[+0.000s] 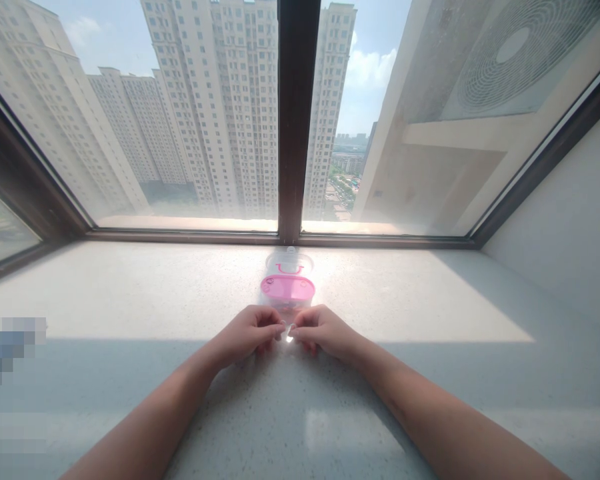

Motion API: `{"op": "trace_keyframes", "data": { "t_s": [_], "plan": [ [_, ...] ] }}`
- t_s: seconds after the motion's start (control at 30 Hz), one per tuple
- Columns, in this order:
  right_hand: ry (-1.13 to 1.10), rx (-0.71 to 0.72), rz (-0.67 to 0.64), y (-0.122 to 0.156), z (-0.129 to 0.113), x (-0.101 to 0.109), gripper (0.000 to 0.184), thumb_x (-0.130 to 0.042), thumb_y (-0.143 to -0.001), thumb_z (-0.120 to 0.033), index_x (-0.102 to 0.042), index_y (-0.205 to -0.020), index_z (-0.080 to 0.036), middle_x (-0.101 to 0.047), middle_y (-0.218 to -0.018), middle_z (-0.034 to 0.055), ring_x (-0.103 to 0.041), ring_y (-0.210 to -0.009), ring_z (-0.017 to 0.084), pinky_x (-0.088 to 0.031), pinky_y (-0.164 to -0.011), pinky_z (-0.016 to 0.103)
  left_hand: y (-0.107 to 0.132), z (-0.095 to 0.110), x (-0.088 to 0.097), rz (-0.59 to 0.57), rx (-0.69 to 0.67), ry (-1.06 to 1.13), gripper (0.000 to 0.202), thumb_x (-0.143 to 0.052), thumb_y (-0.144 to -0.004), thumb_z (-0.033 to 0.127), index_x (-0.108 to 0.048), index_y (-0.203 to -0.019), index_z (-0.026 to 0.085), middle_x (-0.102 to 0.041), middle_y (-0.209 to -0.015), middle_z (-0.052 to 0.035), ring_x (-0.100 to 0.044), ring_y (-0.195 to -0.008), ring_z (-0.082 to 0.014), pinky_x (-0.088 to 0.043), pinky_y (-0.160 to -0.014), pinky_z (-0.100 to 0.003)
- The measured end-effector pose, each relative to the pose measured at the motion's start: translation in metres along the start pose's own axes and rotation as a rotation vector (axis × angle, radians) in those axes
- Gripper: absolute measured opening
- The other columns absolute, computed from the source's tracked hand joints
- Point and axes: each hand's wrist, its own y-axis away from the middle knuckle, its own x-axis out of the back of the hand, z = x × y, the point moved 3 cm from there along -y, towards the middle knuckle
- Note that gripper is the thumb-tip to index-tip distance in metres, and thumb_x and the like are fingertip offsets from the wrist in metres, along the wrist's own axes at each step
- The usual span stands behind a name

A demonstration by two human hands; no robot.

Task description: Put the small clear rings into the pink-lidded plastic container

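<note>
Thumb and forefinger of my left hand (257,328) are pinched together, and a tiny pale edge shows at their tips. Facing it closely, my right hand (324,331) also pinches with thumb and forefinger. A small shiny piece (290,337) glints at the right fingertips, in the narrow gap between the hands; its kind is too small and bright to tell. Just beyond the hands stands a clear plastic case with a pink oval tray (287,288). Its transparent lid (289,257), with a pink handle, is raised behind the tray.
The speckled white windowsill (130,287) spreads around the hands, partly sunlit. At its back is a window with a dark central post (293,133). A white wall (570,220) bounds the right. A blurred, pixelated patch (10,353) lies at the left edge.
</note>
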Motion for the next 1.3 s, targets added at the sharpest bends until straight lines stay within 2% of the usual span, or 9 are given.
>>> {"op": "trace_keyframes", "data": {
  "t_s": [0.73, 1.03, 1.3],
  "plan": [
    [-0.008, 0.005, -0.005, -0.0006, 0.0022, 0.0005, 0.018, -0.07, -0.07, -0.029, -0.063, -0.066, -0.012, -0.055, -0.05, -0.0031, -0.046, -0.041, 0.007, -0.035, -0.039, 0.019, -0.0007, 0.0002, -0.0006, 0.004, 0.002, -0.03, 0.026, -0.058, -0.081, 0.039, -0.061, -0.078, 0.013, -0.058, -0.061, -0.0003, -0.052, -0.05, -0.011, -0.037, -0.047, -0.021],
    [-0.021, -0.003, -0.003, -0.002, 0.004, 0.0011, 0.018, -0.07, -0.069, -0.029, -0.063, -0.065, -0.012, -0.054, -0.049, -0.003, -0.046, -0.04, 0.007, -0.034, -0.039, 0.02, -0.0006, -0.0007, 0.0002, 0.013, 0.008, -0.027, 0.027, -0.06, -0.079, 0.04, -0.061, -0.078, 0.014, -0.061, -0.066, -0.0018, -0.053, -0.051, -0.011, -0.039, -0.047, -0.021],
    [-0.026, -0.01, 0.0, -0.0021, 0.0026, 0.0014, 0.017, -0.069, -0.069, -0.027, -0.063, -0.065, -0.012, -0.055, -0.05, -0.0029, -0.047, -0.04, 0.007, -0.035, -0.039, 0.019, 0.0001, 0.0013, -0.0005, 0.008, 0.006, -0.029, 0.025, -0.059, -0.08, 0.039, -0.06, -0.077, 0.014, -0.058, -0.06, 0.0001, -0.053, -0.051, -0.0117, -0.037, -0.046, -0.021]
  ]
}}
